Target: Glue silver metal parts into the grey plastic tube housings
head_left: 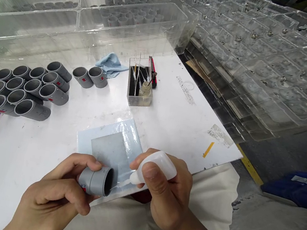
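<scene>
Near the table's front edge, my left hand (56,193) is closed around a grey cylinder (93,180), which lies on its side in my fingers with its open end facing right. My right hand (169,189) grips a white squeeze bottle (159,166), tilted so its thin nozzle points down and left at the cylinder's rim. The nozzle tip is close to the rim; whether they touch I cannot tell. Beneath both hands lies a pale blue sheet (86,137) with a grey square (110,145) on it.
Several grey cylinders (33,109) stand at the left, with two more (98,77) beside a blue cloth (110,64). A clear box (139,100) holds tweezers and a small glass bottle (146,89). Clear plastic trays (39,23) line the back; more trays (267,59) are stacked at the right.
</scene>
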The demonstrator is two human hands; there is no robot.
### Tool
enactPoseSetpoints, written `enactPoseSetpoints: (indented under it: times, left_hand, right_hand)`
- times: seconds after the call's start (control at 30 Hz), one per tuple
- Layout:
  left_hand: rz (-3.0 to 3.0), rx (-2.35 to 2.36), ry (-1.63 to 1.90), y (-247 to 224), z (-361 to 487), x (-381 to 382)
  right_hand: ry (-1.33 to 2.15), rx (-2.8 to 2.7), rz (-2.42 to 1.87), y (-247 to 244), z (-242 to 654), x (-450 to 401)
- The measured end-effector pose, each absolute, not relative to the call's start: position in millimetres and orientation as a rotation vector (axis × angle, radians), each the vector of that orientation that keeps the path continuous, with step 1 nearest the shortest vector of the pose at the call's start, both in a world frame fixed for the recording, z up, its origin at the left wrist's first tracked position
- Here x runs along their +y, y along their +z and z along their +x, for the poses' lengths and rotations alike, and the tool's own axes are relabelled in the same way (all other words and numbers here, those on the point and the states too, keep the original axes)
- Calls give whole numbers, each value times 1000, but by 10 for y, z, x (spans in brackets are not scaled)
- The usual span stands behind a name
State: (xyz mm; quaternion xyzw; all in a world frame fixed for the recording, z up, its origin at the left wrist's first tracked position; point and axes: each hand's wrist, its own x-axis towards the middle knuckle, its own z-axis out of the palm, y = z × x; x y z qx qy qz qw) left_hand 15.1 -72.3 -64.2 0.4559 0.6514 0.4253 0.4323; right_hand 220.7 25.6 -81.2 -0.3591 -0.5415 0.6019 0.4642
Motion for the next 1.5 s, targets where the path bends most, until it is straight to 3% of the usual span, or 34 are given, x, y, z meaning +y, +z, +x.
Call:
enactPoseSetpoints:
  times: [1.5]
  left_hand:
    - [1163,1597,1074,-662,132,-734]
  right_hand:
    - [1324,-1396,-1037,-802,2165,241]
